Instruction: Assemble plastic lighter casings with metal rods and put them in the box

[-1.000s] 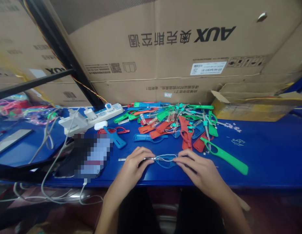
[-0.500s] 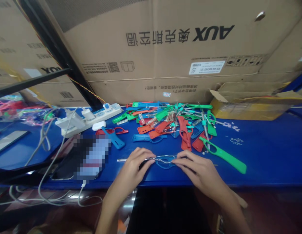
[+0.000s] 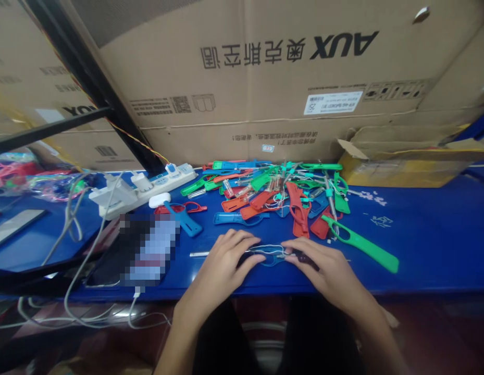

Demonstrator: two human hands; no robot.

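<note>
A blue lighter shell [image 3: 275,262] with a looped handle lies low over the table's front edge between my hands. A white wire [image 3: 271,246] loops along it. My left hand [image 3: 232,263] is closed around the shell's body, with a silvery metal tube [image 3: 198,254] sticking out to the left. My right hand [image 3: 323,265] is closed at the other end on a dark-handled tool [image 3: 303,257], whose thin metal tip points left over the shell. The tool's exact kind is hidden by my fingers.
Behind my hands lies a pile of red, green and blue lighter shells [image 3: 300,208] with wires and clear parts. A green shell [image 3: 362,250] lies right. A power strip [image 3: 148,192], a charging phone [image 3: 150,255] and an open carton [image 3: 401,166] stand around.
My right hand now shows a dark-handled tool in its fingers, where before it pinched the shell's wire end. My left hand has shifted slightly right along the shell.
</note>
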